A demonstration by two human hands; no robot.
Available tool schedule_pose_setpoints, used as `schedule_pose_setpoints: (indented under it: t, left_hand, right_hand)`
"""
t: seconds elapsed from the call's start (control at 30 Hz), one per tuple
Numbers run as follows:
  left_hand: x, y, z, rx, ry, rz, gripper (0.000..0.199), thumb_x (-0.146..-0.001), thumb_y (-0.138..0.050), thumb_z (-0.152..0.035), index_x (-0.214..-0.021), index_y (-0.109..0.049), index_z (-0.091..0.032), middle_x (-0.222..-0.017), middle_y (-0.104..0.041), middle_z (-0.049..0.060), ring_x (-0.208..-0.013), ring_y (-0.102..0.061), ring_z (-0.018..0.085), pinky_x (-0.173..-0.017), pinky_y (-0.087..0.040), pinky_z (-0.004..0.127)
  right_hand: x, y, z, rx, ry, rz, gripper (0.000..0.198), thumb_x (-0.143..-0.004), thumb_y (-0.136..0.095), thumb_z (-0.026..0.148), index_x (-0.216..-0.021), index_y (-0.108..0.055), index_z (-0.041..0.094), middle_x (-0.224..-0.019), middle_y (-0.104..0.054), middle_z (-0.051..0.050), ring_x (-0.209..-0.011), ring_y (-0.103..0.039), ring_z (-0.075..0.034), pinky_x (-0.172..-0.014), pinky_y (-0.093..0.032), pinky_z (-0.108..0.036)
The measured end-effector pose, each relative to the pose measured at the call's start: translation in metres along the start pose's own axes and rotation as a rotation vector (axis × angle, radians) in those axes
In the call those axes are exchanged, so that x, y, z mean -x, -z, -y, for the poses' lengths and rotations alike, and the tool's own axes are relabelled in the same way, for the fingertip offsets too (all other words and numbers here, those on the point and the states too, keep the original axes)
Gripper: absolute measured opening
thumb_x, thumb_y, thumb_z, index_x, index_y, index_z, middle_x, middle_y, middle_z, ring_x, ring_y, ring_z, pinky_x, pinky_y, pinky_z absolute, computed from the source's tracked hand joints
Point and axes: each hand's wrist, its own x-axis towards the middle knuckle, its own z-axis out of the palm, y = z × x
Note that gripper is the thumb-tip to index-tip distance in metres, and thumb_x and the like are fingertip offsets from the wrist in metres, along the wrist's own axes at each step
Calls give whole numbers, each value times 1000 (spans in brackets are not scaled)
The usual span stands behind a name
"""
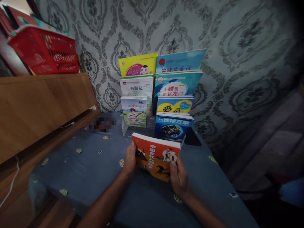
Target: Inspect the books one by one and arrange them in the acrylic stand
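Observation:
An orange-red paperback book (154, 158) with white Chinese lettering is held upright, tilted back a little, above the table. My left hand (130, 160) grips its left edge, and my right hand (178, 177) grips the lower right edge with the thumb on the cover. Just behind it, a clear tiered stand (123, 129) carries two columns of books. The front left one is a book with a seated figure playing an instrument (134, 115). At front right stands a blue book with a globe (172, 130). Taller books, among them a yellow one (128, 67), rise behind.
A dark blue patterned cloth (90, 171) covers the table. A dark flat object (193, 138) lies right of the stand. At the left, a red plastic basket (45, 52) sits on a wooden cabinet (45, 107). A pixelated patch hides something (102, 124) on the table. Patterned wallpaper backs everything.

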Motion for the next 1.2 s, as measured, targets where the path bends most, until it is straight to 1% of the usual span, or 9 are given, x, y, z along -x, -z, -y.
schedule_pose_setpoints:
  t: [0.17,0.3,0.43,0.53,0.63,0.7,0.77,0.93,1.2]
  left_hand:
    - [6,-1,-11,-80,-105,46,66,-84,-53,-80,-92,-71,-17,-88,-75,5,-82,-67,22,-77,-53,30]
    - [11,2,-28,-350,-276,61,53,-93,-51,-67,-89,-69,-18,-85,-70,4,-80,-60,19,-73,-47,26]
    - [20,13,-43,-553,-352,88,41,-95,-55,-56,-91,-69,-19,-82,-65,4,-74,-54,17,-70,-43,25]
    - [34,25,-50,-521,-260,133,40,-93,-57,-58,-96,-70,-19,-84,-68,4,-71,-57,17,-66,-45,25]
    - [51,39,-49,-437,-133,81,44,-91,-59,-62,-96,-72,-20,-86,-71,5,-73,-63,19,-69,-50,27]
    - [60,51,-45,-408,-96,-1,48,-92,-56,-63,-101,-72,-19,-97,-73,8,-87,-68,23,-80,-53,31]
    - [64,62,-42,-408,-105,-36,52,-91,-54,-67,-105,-73,-20,-110,-73,11,-104,-67,29,-91,-53,36]
    - [62,81,-46,-404,-216,-35,56,-88,-52,-73,-102,-73,-23,-109,-71,12,-111,-65,33,-100,-52,47]
    - [53,87,-41,-445,-481,94,51,-80,-70,-65,-111,-64,-26,-118,-65,11,-124,-60,34,-107,-48,52]
  right_hand:
    - [-8,7,-1,40,63,23,31,-103,-42,37,-113,-67,22,-84,-75,-4,-66,-67,-21,-58,-53,-29]
    - [-17,12,5,130,150,6,30,-103,-41,35,-105,-68,21,-91,-74,-8,-79,-69,-24,-68,-55,-33]
    - [-24,17,20,137,224,74,29,-103,-41,28,-98,-69,22,-81,-70,-6,-69,-67,-21,-62,-54,-29]
    - [-26,20,29,128,285,162,33,-103,-39,25,-117,-69,21,-85,-74,-7,-65,-68,-20,-57,-54,-28]
    - [-22,23,34,154,388,227,44,-103,-39,22,-143,-56,18,-110,-77,-14,-70,-74,-21,-61,-59,-30]
    - [-17,23,37,159,439,250,51,-102,-40,20,-153,-45,17,-116,-76,-16,-70,-75,-20,-62,-60,-29]
    - [-11,22,40,159,455,284,51,-103,-40,21,-153,-44,18,-107,-79,-14,-69,-75,-20,-63,-62,-29]
    - [1,13,50,182,451,369,41,-101,-45,19,-139,-60,20,-104,-80,-11,-89,-79,-23,-76,-65,-31]
    - [5,0,47,153,405,367,56,-100,-46,11,-154,-42,25,-139,-66,-12,-124,-66,-22,-97,-61,-34]
